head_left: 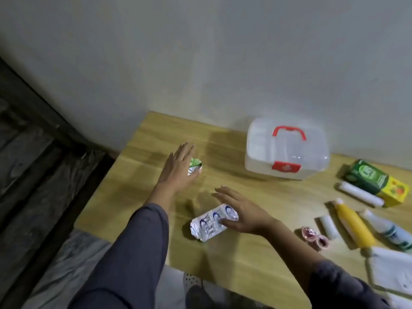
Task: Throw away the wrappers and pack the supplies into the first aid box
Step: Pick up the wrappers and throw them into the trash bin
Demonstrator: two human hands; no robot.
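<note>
A crumpled green and white wrapper (195, 166) lies on the wooden table (142, 197), partly under my left hand (178, 168), whose fingers are spread over it. A blue and white wrapper (211, 221) lies nearer the front; my right hand (240, 212) rests flat on its right end, fingers apart. The clear first aid box (286, 150), with red handle and latch, stands closed by the wall. To the right lie a green and yellow carton (376, 181), a white roll (359, 194), a yellow bottle (354, 224), a white bottle (390, 230), a small roll (328, 226) and pink tape rolls (314, 237).
A white packet (392, 273) lies at the table's front right corner. The grey wall (200, 63) runs behind the table. The table's left edge drops to a dark floor and a grey covered surface (62, 264).
</note>
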